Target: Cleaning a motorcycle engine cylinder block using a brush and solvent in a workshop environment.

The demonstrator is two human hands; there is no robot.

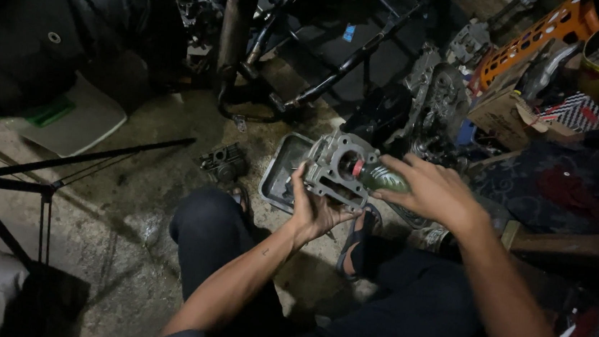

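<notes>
Hands worked an engine cylinder block over a metal tray.

The left hand (pixel 319 210) had its grip closed under and around the grey engine cylinder block (pixel 337 168), fingers curled up its near side, holding it tilted above the floor. The right hand (pixel 433 191) had its grip wrapped around a dark green bottle (pixel 380 176), whose red-collared neck pointed into the block's round bore, just beside the left grip. Directly beneath both grips lay a shallow metal tray (pixel 279 175); a smaller engine part (pixel 223 162) sat on the concrete floor (pixel 129 211), farther out past the left grip.
</notes>
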